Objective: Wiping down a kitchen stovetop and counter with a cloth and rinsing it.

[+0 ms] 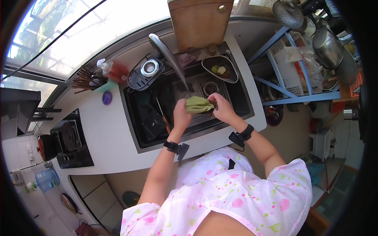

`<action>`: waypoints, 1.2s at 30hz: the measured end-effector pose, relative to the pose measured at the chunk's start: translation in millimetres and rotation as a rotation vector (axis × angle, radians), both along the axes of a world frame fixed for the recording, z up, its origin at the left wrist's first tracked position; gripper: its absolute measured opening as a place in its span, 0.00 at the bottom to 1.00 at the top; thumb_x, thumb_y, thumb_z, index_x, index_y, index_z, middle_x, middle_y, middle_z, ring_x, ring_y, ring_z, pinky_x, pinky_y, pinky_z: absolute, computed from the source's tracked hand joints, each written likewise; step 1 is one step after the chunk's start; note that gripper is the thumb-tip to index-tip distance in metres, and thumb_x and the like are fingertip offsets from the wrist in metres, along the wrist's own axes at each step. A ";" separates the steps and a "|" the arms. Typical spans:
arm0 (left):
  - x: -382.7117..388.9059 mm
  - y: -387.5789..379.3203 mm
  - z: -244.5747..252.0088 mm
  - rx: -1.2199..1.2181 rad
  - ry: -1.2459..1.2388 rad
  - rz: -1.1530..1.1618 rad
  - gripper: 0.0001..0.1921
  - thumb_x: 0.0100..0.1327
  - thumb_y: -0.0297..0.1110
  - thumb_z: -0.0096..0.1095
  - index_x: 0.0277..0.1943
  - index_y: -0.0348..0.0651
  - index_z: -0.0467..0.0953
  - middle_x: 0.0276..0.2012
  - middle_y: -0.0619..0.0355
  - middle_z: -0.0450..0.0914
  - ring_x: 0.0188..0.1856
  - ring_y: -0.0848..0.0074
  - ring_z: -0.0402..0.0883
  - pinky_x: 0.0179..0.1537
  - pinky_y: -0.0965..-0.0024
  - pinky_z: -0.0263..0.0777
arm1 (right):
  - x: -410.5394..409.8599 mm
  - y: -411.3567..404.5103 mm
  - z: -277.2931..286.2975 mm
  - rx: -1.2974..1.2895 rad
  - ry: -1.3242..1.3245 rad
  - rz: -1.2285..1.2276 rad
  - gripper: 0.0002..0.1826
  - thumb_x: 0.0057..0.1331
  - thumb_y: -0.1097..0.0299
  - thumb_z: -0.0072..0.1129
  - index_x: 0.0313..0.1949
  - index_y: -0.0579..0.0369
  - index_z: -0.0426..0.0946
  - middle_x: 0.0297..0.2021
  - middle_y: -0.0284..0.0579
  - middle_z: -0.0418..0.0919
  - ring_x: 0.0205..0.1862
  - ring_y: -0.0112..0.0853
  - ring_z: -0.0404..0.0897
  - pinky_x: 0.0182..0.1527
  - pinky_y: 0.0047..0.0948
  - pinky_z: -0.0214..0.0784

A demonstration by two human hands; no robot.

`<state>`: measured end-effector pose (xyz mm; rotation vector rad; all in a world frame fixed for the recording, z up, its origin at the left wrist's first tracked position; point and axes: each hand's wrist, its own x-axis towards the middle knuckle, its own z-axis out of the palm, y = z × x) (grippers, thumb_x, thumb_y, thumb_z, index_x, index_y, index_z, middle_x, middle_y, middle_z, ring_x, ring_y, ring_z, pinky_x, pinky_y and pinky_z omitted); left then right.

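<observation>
Over the dark sink (147, 138), my left hand (182, 114) and my right hand (221, 108) hold a folded green cloth (198, 105) between them. My left fingers grip its left end. The fingertips of my right hand are at its right end, where a small dark edge shows beneath the cloth. Just above the cloth, the spout of a metal faucet (171, 56) points down into the sink. A long tool with a wooden handle (166, 125) lies in the left part of the sink. The metal drain strainer (211, 88) is just beyond my right hand.
A triangular basket (220, 68) with food scraps sits at the sink's back right corner. A caddy (146, 73) stands by the faucet, beside a soap bottle (113, 69) and chopsticks (84, 81). A wooden cutting board (200, 25) leans behind. Blue shelving (295, 62) stands right, a cooktop (72, 141) left.
</observation>
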<state>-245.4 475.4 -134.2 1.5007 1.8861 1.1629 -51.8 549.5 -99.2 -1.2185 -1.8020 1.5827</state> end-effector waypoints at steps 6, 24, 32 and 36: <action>-2.8 0.6 24.1 -0.030 0.184 -0.240 0.18 0.46 0.18 0.61 0.43 0.34 0.70 0.40 0.42 0.73 0.46 0.44 0.72 0.41 0.53 0.68 | -28.9 -19.2 17.2 0.437 -0.092 0.294 0.41 0.50 0.72 0.67 0.64 0.54 0.59 0.64 0.58 0.62 0.60 0.52 0.69 0.58 0.42 0.66; 0.1 7.7 -29.3 -0.388 0.416 -0.128 0.11 0.48 0.32 0.68 0.35 0.41 0.76 0.32 0.46 0.82 0.38 0.51 0.81 0.39 0.52 0.75 | -60.0 -9.1 -56.9 0.723 -0.510 0.440 0.18 0.47 0.74 0.61 0.39 0.58 0.67 0.31 0.51 0.78 0.34 0.50 0.80 0.34 0.44 0.73; 4.4 10.4 -48.3 -0.492 0.517 -0.133 0.09 0.52 0.38 0.64 0.30 0.43 0.81 0.30 0.48 0.84 0.36 0.53 0.84 0.37 0.55 0.77 | -63.0 -7.7 -76.9 0.793 -0.666 0.468 0.04 0.50 0.66 0.62 0.25 0.51 0.79 0.22 0.48 0.81 0.28 0.45 0.82 0.31 0.41 0.74; 5.2 11.6 -55.6 -0.510 0.520 -0.114 0.09 0.53 0.39 0.63 0.29 0.42 0.82 0.30 0.47 0.84 0.35 0.53 0.84 0.36 0.54 0.78 | -65.0 -8.6 -81.5 0.792 -0.722 0.468 0.04 0.51 0.65 0.60 0.22 0.48 0.81 0.23 0.45 0.83 0.28 0.42 0.84 0.30 0.39 0.76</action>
